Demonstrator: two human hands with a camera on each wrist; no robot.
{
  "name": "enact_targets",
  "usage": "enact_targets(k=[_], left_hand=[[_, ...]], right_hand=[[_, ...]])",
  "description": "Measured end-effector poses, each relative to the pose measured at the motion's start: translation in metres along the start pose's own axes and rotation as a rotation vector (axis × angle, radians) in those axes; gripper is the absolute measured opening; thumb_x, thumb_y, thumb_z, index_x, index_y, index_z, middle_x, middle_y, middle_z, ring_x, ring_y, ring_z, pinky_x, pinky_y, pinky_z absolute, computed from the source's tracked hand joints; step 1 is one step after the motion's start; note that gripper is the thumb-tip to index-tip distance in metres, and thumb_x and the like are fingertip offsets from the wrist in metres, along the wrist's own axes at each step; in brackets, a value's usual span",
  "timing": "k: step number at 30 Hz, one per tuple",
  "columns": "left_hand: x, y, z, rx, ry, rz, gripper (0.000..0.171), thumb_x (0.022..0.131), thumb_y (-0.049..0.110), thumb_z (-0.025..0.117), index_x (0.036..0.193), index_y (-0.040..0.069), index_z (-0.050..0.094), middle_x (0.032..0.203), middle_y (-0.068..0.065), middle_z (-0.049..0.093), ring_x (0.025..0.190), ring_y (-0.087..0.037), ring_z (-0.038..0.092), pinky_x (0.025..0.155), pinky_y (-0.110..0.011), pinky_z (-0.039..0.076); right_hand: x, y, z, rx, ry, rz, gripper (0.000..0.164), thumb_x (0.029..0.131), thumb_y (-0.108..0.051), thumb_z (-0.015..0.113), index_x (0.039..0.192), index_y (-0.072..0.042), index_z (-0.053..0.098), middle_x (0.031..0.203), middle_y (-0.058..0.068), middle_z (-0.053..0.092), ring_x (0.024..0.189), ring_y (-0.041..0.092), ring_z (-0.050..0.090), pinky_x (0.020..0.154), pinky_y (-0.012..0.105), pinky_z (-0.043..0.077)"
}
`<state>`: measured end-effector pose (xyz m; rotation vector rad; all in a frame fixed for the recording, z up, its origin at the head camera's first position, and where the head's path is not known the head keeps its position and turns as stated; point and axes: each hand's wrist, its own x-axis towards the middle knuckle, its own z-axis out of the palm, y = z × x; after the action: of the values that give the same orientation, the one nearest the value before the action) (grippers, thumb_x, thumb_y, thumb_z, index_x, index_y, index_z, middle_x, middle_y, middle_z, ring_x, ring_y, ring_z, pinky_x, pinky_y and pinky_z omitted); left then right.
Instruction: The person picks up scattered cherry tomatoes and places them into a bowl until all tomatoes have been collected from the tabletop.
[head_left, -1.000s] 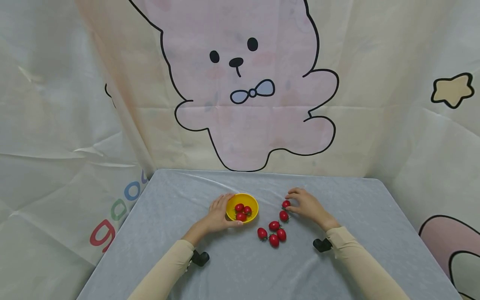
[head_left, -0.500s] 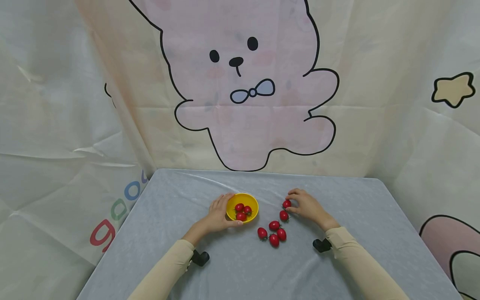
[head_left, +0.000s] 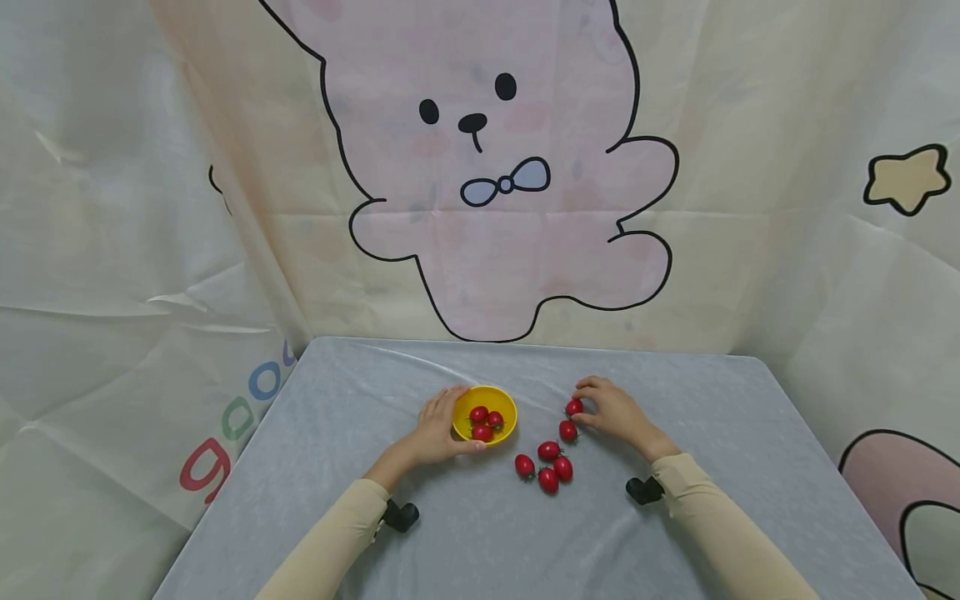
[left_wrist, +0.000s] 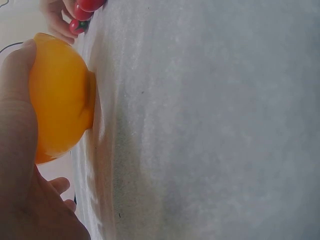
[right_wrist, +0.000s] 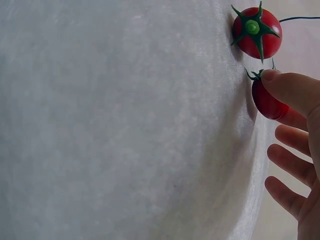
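Note:
My left hand (head_left: 437, 429) grips the near-left side of a yellow bowl (head_left: 510, 421), its thumb along the rim. Inside the bowl lie three cherry tomatoes (head_left: 482, 433). In the left wrist view the bowl (left_wrist: 62, 100) stands upright on the cloth. My right hand (head_left: 618, 417) pinches a cherry tomato (head_left: 573, 407) between thumb and index finger. In the right wrist view that tomato (right_wrist: 267, 100) is at the cloth, with the other fingers spread apart from it. Right beside it sits another cherry tomato (right_wrist: 270, 35) with a green star-shaped calyx.
Several more cherry tomatoes (head_left: 548, 481) lie in a loose group between the bowl and my right hand. A pale blue-grey cloth (head_left: 480, 550) covers the table. Behind it hangs a curtain (head_left: 480, 250) with a printed bear.
Almost nothing differs. The tomato between my right fingers has shifted very slightly to the right, while the left hand and the bowl stay in place.

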<state>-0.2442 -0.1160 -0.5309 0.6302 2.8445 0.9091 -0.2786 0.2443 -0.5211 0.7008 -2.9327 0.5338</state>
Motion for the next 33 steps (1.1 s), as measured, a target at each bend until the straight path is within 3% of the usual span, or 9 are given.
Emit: enact_targets(k=[11,33], left_hand=[[-0.001,0.002,-0.002,0.000,-0.009,-0.007,0.102,0.078,0.059,0.076,0.155,0.018,0.023,0.162,-0.013,0.027,0.152,-0.040,0.016,0.124,-0.059,0.012],[-0.001,0.000,-0.002,-0.015,-0.022,-0.012,0.104,0.077,0.062,0.074,0.156,0.019,0.021,0.163,-0.011,0.025,0.152,-0.038,0.015,0.124,-0.059,0.011]], right_hand=[[0.005,-0.008,-0.012,0.031,0.011,0.021,0.039,0.083,-0.032,0.079,0.113,-0.008,0.072,0.130,0.015,0.062,0.123,0.035,0.057,0.104,0.056,0.047],[0.023,-0.043,-0.018,0.010,-0.027,-0.036,0.037,0.085,-0.037,0.078,0.113,-0.013,0.072,0.132,0.010,0.062,0.124,0.032,0.056,0.106,0.055,0.046]])
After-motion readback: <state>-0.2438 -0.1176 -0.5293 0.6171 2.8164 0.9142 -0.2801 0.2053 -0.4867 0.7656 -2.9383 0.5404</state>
